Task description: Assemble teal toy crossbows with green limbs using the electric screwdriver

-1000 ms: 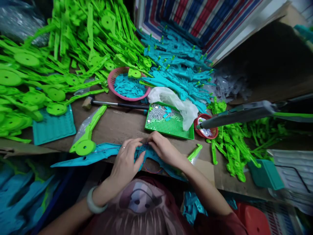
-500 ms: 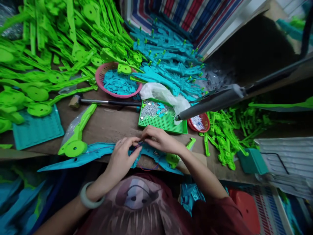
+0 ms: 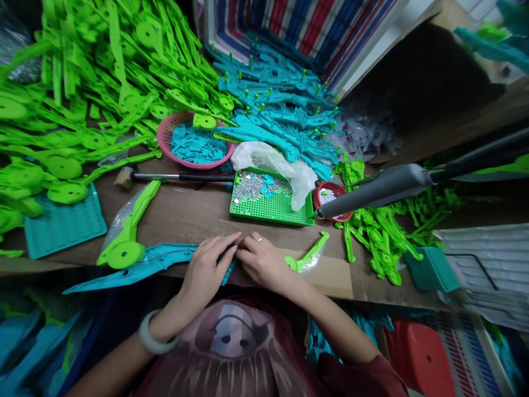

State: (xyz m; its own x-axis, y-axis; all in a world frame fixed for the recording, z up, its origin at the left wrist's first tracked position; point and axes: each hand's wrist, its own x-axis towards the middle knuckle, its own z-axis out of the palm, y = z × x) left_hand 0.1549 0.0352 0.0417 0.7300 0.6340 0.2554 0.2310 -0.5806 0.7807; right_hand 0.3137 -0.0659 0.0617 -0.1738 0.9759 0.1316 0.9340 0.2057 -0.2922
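A long blue plastic part point(image 3: 161, 256) lies along the table's front edge, with a thin wire running along its upper face. My left hand point(image 3: 210, 262) is closed over its right end, thumb and fingers together. Against it, fingertips meeting, is my right hand point(image 3: 264, 262); its fingers are pinched, and what they hold is hidden. A bit of blue plastic shows below the fingers. To the right of my right hand lies a lime-green part point(image 3: 309, 255) with clear plastic wrap. Another lime-green part point(image 3: 126, 253) touches the blue part's left stretch.
Beyond my hands sit a green perforated tray point(image 3: 285, 212) of small metal pieces, a red basket point(image 3: 349, 212) and a pink basket point(image 3: 163, 146) of blue pieces. A hammer point(image 3: 182, 177) lies left of the tray. A grey hanging power screwdriver point(image 3: 372, 193) slants in from the right.
My right hand has turned and drawn closer to the left. The blue piece and loose wires seen beneath it are now out of sight. In view, the screwdriver has shifted right and down.
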